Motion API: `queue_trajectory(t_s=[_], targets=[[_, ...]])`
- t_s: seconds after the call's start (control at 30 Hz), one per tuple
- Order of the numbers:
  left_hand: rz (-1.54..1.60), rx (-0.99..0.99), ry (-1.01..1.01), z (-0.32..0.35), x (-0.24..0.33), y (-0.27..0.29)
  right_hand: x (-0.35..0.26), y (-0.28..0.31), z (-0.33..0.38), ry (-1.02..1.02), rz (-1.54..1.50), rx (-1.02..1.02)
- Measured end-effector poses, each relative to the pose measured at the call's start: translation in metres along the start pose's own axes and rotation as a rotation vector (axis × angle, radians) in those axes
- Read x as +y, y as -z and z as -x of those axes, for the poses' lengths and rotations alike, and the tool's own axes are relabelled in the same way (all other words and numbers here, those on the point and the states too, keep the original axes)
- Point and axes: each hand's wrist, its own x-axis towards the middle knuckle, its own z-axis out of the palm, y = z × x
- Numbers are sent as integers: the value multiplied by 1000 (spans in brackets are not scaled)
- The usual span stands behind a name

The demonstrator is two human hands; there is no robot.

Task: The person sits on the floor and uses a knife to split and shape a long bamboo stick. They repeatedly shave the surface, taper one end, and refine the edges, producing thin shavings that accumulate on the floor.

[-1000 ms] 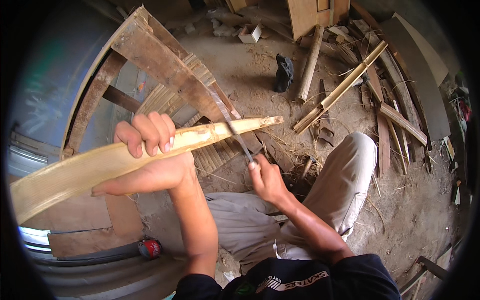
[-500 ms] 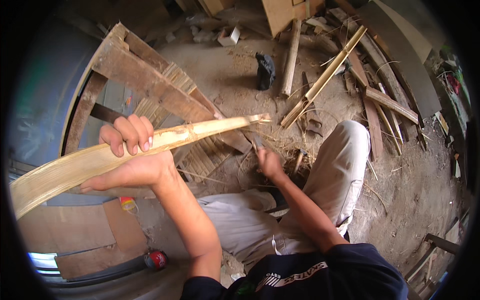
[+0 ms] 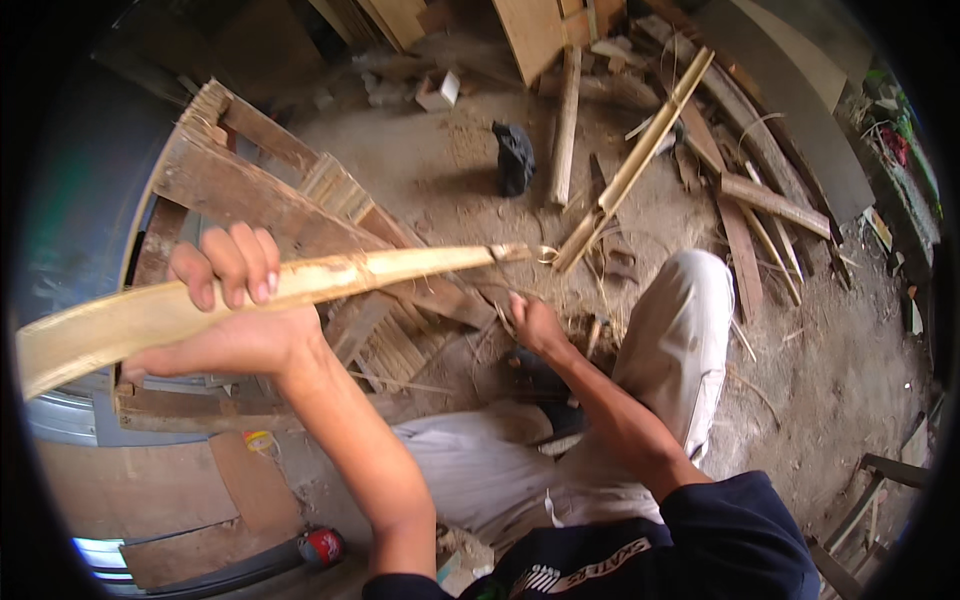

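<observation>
My left hand (image 3: 240, 342) is closed around a long split bamboo strip (image 3: 400, 264), fingers over its top edge and thumb below. The pale inner face of the strip shows, with a node partway along. Its wide end reaches the left rim, and its narrow, rough end points right, above my right hand. My right hand (image 3: 538, 326) is closed, lower and to the right, between my legs. It grips what looks like a knife (image 3: 502, 314); only a thin part shows, apart from the bamboo.
A worn wooden frame (image 3: 240, 190) with slats lies left, beneath the bamboo. Another split bamboo length (image 3: 655, 140), a round pole (image 3: 566, 130) and several boards lie ahead and right. A black bag (image 3: 514, 160) stands on the dirt floor. A hammer-like tool (image 3: 595, 335) lies near my right hand.
The bamboo strip and my left hand have shifted left and slightly down. My right hand stays low, with less of the blade showing. The whole view has shifted a little.
</observation>
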Motion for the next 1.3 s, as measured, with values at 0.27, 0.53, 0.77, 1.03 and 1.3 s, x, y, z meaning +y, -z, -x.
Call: queue_trajectory(t_s=[0.27,0.53,0.77,1.03,1.3], targets=[[-42,-82,10,-10,-6,-16,19,-3,-9,-117,34,145],[-60,17,37,-19,-9,-16,29,-19,2,236,-188,39],[-96,23,20,-19,-11,-18,34,-8,-16,23,-67,100],[-27,-294,106,-81,55,-50,-27,10,57,-46,-178,-51],[-257,-159,39,-73,8,-37,2,21,91,-99,-173,-43]])
